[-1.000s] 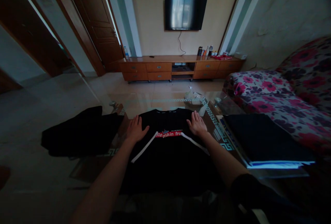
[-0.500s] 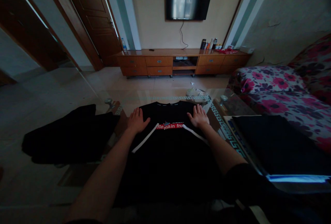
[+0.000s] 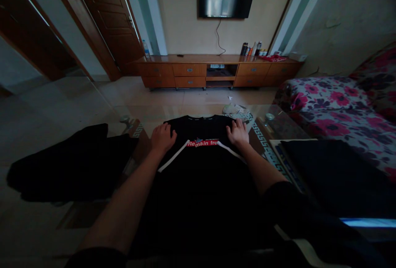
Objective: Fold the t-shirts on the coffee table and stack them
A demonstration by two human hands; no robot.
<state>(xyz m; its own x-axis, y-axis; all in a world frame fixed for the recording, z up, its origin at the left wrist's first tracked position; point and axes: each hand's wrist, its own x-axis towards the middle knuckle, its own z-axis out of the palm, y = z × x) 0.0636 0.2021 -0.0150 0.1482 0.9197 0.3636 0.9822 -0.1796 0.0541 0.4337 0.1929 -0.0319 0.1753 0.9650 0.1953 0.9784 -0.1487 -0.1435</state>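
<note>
A black T-shirt lies spread on the glass table, its neckline at the far side. Across its chest runs a red strip with white lettering, and a white stripe slants down on either side. My left hand rests on the shirt's left shoulder, fingers slightly bent and thumb apart. On the right shoulder lies my right hand, its fingers spread and a little curled. Neither hand shows a fold of cloth pinched in it.
Dark folded clothing lies to the left on the glass table. At the right is a stack with a dark navy cloth on top. A flowered sofa stands beyond it, and a wooden TV cabinet along the wall.
My fingers have gone from lying flat to slightly bent, still at the shirt's shoulders. The view has tilted down a little, so the television sits higher in the picture.
</note>
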